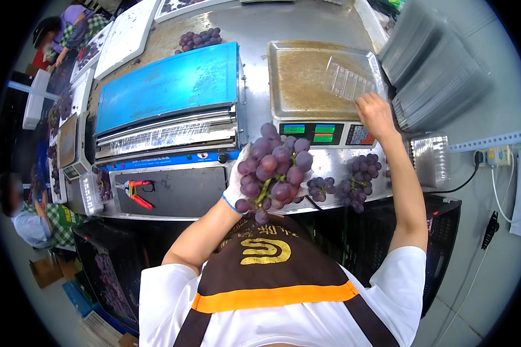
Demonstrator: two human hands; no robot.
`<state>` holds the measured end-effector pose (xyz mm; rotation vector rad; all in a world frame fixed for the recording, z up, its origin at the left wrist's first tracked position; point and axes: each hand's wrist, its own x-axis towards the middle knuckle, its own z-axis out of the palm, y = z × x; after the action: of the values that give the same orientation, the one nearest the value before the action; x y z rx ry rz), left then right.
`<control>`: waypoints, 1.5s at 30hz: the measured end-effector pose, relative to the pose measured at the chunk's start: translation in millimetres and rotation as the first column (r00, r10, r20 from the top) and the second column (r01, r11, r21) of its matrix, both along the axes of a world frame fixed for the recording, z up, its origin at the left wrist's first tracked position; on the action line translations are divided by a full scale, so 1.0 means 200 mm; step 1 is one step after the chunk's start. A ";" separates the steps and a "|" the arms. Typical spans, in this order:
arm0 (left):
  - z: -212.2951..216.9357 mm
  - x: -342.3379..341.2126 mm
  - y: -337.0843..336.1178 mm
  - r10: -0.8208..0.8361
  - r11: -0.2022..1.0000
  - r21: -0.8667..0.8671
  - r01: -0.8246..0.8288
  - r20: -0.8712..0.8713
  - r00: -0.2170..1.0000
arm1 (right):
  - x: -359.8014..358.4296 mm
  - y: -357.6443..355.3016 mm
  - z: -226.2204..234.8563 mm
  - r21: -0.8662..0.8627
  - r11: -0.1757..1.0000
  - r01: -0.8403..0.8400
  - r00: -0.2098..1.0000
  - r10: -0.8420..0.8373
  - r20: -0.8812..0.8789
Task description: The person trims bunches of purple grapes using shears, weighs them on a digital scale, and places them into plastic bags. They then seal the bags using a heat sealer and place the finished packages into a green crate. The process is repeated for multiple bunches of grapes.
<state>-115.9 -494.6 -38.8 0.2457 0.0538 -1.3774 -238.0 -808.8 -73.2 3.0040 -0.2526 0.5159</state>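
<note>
My left hand, in a white glove, is closed round a big bunch of purple grapes in front of my apron. Its fingers are mostly hidden behind the fruit. On the right, my bare right hand pinches the near edge of a clear plastic tray. That tray rests on the metal pan of a weighing scale, whose lit display faces me. Smaller grape clusters lie on the bench below the scale, between my forearms.
A blue-topped wrapping machine stands left of the scale. Red-handled shears lie on a dark pad. Stacked clear trays rise at the right, and more grapes sit at the back. Two people work at the left.
</note>
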 end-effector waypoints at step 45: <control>0.16 0.58 -1.61 -0.284 0.766 0.463 0.445 0.866 -0.412 | 0.09 -0.01 -0.05 0.475 -0.697 -0.537 0.718 -0.673 -0.176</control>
<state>0.6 -816.1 -6.3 1.4274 -1.7846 -1.4206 -220.9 -811.6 -84.1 -0.3394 0.7308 -0.5830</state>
